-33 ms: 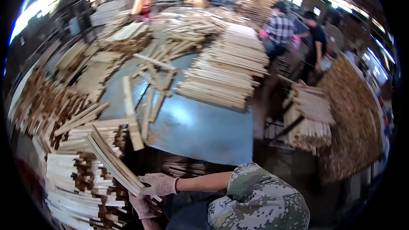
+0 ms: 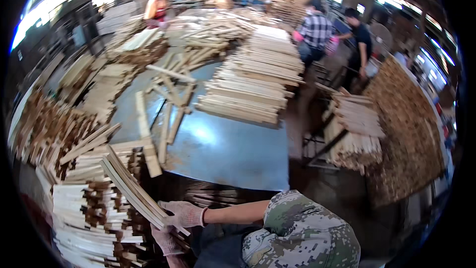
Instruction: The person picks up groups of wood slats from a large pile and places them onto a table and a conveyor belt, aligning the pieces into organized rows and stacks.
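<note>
A small bundle of long, thin wooden strips (image 2: 133, 188) is held at its near end by both hands, slanting up and away to the left. My right hand (image 2: 184, 214), in a pale knitted glove, closes over the bundle from the right. Below it, my left hand (image 2: 166, 239), gloved the same way, grips the strips' lower end; some of its fingers are hidden. Just left of the hands stands a tall stack of wooden strips (image 2: 72, 201), its ends uneven.
Ahead lies a blue-grey metal tabletop (image 2: 233, 156) with loose crossed slats (image 2: 166, 129) and a long row of stacked slats (image 2: 248, 94). A bundle on a stand (image 2: 354, 139) is at right, near a large brown slab (image 2: 404, 134). Co-workers (image 2: 317, 30) stand beyond.
The surroundings have shifted slightly left in the view. Both hands keep their hold on the strips, nearly unmoved.
</note>
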Action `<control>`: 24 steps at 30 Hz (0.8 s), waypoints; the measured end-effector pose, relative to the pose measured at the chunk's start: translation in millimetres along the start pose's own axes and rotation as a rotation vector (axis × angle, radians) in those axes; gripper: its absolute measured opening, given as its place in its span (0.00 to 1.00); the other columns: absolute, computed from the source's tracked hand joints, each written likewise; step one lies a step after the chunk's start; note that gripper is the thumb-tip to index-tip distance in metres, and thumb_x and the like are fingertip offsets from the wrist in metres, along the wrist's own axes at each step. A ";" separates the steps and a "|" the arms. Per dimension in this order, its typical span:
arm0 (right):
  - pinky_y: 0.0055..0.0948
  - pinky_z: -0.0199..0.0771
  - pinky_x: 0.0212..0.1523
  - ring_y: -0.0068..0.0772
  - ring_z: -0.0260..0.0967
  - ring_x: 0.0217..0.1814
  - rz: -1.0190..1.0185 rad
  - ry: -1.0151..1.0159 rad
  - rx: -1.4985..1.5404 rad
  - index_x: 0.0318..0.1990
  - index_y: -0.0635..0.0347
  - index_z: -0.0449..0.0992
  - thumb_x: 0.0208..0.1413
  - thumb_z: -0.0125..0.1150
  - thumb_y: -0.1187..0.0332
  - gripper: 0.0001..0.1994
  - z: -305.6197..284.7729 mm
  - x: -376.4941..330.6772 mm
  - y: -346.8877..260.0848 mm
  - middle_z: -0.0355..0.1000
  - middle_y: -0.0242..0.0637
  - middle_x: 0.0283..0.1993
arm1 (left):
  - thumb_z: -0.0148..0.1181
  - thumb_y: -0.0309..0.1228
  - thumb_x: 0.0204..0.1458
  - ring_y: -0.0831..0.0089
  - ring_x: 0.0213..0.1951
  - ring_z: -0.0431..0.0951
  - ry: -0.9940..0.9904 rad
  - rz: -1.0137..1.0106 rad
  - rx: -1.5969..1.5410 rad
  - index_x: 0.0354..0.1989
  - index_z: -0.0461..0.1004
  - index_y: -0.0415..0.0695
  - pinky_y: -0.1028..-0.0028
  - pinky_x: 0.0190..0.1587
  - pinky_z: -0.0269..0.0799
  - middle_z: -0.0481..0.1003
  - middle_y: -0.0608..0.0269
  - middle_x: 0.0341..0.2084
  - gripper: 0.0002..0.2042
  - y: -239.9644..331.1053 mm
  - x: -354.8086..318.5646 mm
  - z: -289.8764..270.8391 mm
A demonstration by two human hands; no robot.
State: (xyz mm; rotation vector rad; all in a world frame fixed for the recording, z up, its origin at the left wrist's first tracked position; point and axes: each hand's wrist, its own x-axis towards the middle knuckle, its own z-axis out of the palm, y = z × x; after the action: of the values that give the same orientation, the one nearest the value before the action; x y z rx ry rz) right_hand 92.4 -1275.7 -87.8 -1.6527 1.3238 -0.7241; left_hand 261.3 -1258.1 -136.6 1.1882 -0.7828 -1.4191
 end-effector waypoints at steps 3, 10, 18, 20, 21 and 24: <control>0.43 0.69 0.72 0.60 0.70 0.71 0.168 0.290 0.064 0.77 0.70 0.59 0.59 0.65 0.39 0.50 -5.6 -54.8 15.6 0.70 0.64 0.70 | 0.73 0.20 0.46 0.71 0.39 0.83 -0.106 -0.002 0.052 0.55 0.71 0.37 0.70 0.41 0.83 0.79 0.61 0.43 0.26 -21.3 -52.5 45.2; 0.43 0.67 0.74 0.60 0.67 0.75 0.435 0.638 0.124 0.79 0.76 0.52 0.53 0.72 0.41 0.57 -68.7 -187.5 18.1 0.67 0.69 0.71 | 0.79 0.26 0.53 0.77 0.42 0.79 -0.422 0.123 0.199 0.49 0.69 0.41 0.74 0.44 0.79 0.77 0.65 0.40 0.22 -51.0 -141.0 148.4; 0.44 0.66 0.75 0.60 0.66 0.75 0.513 0.956 0.252 0.79 0.74 0.50 0.50 0.75 0.43 0.59 -139.8 -295.4 80.1 0.64 0.66 0.73 | 0.79 0.29 0.53 0.75 0.42 0.80 -0.565 0.271 0.416 0.49 0.71 0.40 0.72 0.46 0.79 0.80 0.64 0.40 0.22 -138.7 -195.9 253.4; 0.43 0.65 0.76 0.59 0.65 0.76 0.578 1.019 0.237 0.80 0.74 0.49 0.49 0.75 0.43 0.60 -166.7 -323.2 95.5 0.63 0.65 0.74 | 0.78 0.27 0.53 0.76 0.42 0.79 -0.624 0.254 0.441 0.48 0.71 0.40 0.73 0.47 0.78 0.79 0.64 0.39 0.20 -140.4 -226.3 295.0; 0.43 0.63 0.77 0.58 0.64 0.77 0.560 1.022 0.320 0.80 0.73 0.50 0.49 0.74 0.44 0.59 -182.7 -343.4 103.8 0.62 0.63 0.75 | 0.78 0.27 0.53 0.76 0.42 0.79 -0.649 0.254 0.434 0.48 0.71 0.40 0.74 0.47 0.77 0.79 0.65 0.39 0.20 -153.5 -235.1 314.0; 0.43 0.64 0.76 0.58 0.65 0.76 0.571 1.080 0.260 0.80 0.73 0.51 0.50 0.74 0.45 0.58 -235.1 -395.4 132.9 0.63 0.63 0.74 | 0.77 0.25 0.54 0.76 0.44 0.78 -0.698 0.247 0.487 0.49 0.70 0.40 0.75 0.48 0.76 0.78 0.64 0.42 0.21 -193.6 -266.6 371.8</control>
State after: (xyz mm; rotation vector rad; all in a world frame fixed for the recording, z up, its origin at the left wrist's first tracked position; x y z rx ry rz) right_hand -272.4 -966.1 -69.6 -0.5363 2.1710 -1.4200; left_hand -170.7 -1013.1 -145.4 0.8818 -1.7762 -1.4806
